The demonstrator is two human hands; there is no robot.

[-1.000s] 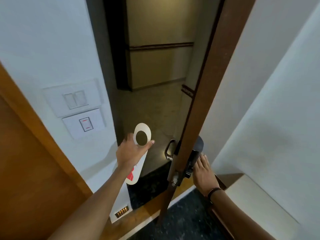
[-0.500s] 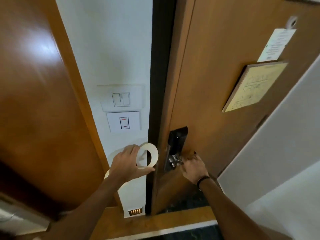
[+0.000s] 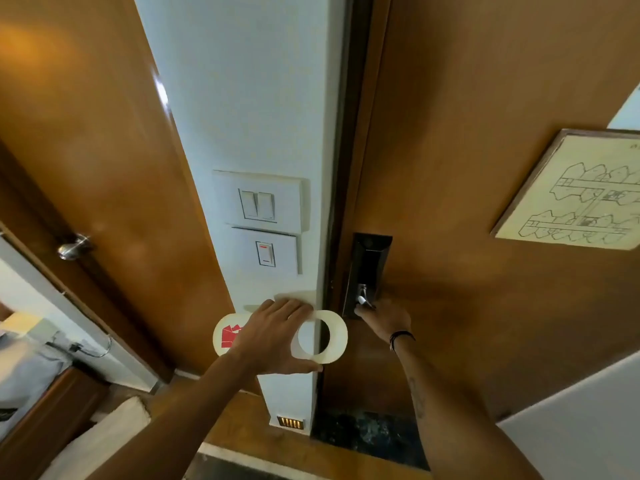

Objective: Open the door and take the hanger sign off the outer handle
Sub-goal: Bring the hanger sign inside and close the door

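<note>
Door (image 3: 485,168) has swung from wide open to basically shut. Head view: left hand (image 3: 277,337) pinches the hanger sign (image 3: 332,344) flat, just left of the right hand (image 3: 384,318), which grips the inner handle (image 3: 362,299). Looks like light, bendy card; hold its solid middle, not the thin ring.

Single head-worn view, wide-angle, facing forward and down. Close range: door (image 3: 485,168) directly beyond the fingers (image 3: 287,306), wall (image 3: 242,98) above them.
</note>
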